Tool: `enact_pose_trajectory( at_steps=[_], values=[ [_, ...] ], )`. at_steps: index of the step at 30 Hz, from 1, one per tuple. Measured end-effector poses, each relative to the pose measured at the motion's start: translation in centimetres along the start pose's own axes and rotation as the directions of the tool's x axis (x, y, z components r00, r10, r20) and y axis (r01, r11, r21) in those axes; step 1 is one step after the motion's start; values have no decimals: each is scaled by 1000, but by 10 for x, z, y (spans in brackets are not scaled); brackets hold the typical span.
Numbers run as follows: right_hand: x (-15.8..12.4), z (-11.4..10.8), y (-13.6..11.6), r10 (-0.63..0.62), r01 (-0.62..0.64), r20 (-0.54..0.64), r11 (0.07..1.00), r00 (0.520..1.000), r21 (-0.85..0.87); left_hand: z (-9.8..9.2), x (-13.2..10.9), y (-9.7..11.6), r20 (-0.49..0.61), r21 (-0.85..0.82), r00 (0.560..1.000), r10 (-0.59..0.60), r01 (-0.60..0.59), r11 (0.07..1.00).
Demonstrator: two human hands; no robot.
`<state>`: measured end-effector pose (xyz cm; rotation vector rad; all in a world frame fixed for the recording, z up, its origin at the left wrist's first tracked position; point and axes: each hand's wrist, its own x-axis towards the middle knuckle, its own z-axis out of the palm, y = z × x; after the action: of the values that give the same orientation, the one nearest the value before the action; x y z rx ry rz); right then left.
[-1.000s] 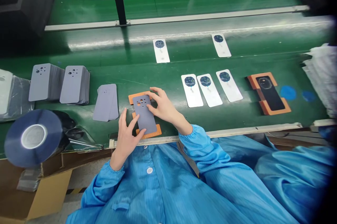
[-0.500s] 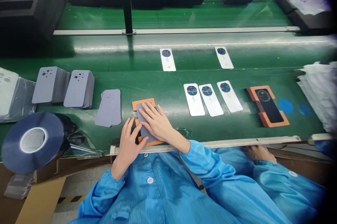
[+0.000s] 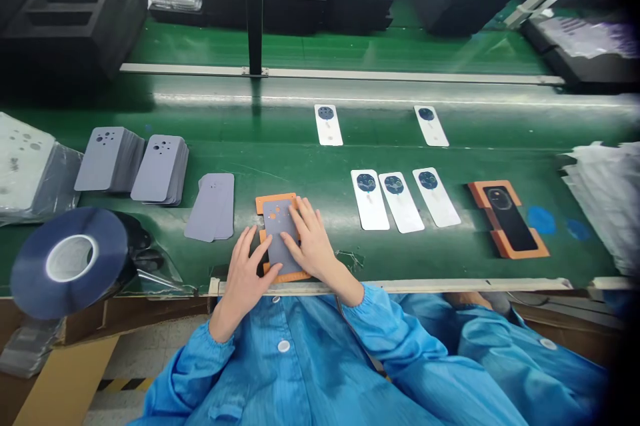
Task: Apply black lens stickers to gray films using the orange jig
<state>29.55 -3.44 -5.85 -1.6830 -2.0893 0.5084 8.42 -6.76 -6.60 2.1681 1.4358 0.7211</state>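
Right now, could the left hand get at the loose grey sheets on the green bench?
Probably yes. The left hand is beside the orange holder, and the loose grey sheets lie ahead of it to the left, with nothing visible standing in the way.

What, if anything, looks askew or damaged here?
The small pile of gray sheets left of the left hand lies fanned, its edges misaligned, unlike the squarer gray stacks farther left. A scuffed-looking patch marks the green worktop beside the right hand.
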Motion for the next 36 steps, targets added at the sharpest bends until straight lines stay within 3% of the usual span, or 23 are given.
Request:
enact_pose_trajectory(
  at_steps=[2, 6, 10, 12, 15, 17, 21, 26, 31, 34, 36],
  values=[
    [-8, 2, 2, 91, -88, -41, 995, 995, 55, -1, 0, 2, 1, -8, 1000, -6, 6, 1000],
    [-16, -4, -1, 154, -150, -2, 965, 988, 215, -6, 4, 7, -34, -98, 999, -40, 37, 995],
    [-15, -25, -20, 123, -112, -2, 914, 992, 391, -17, 8, 13, -116, -283, 973, -199, 160, 946],
    [-15, -36, -34, -7, -28, 68, 870, 998, 492, -25, 10, 15, -93, -428, 944, -317, 250, 869],
    [-13, -43, -49, -178, 20, 207, 802, 962, 597, -34, 14, 16, 27, -621, 886, -464, 379, 686],
    [-12, -40, -53, -148, -12, 228, 814, 962, 580, -38, 16, 14, 77, -683, 844, -531, 432, 589],
    [-5, -29, -49, -13, -109, 218, 835, 976, 539, -40, 16, 5, 78, -748, 794, -603, 447, 491],
    [9, -19, -45, -24, -302, 440, 694, 897, 654, -41, 10, -8, 83, -817, 783, -616, 407, 408],
    [43, -10, -52, -90, -292, 433, 615, 897, 732, -49, 5, -22, 11, -851, 761, -649, 348, 394],
    [88, -7, -55, -108, -210, 360, 646, 927, 734, -64, 2, -29, -73, -842, 740, -669, 314, 439],
    [130, -6, -55, -55, -178, 293, 685, 955, 707, -75, -5, -33, -136, -825, 718, -683, 300, 479]
  ],
)
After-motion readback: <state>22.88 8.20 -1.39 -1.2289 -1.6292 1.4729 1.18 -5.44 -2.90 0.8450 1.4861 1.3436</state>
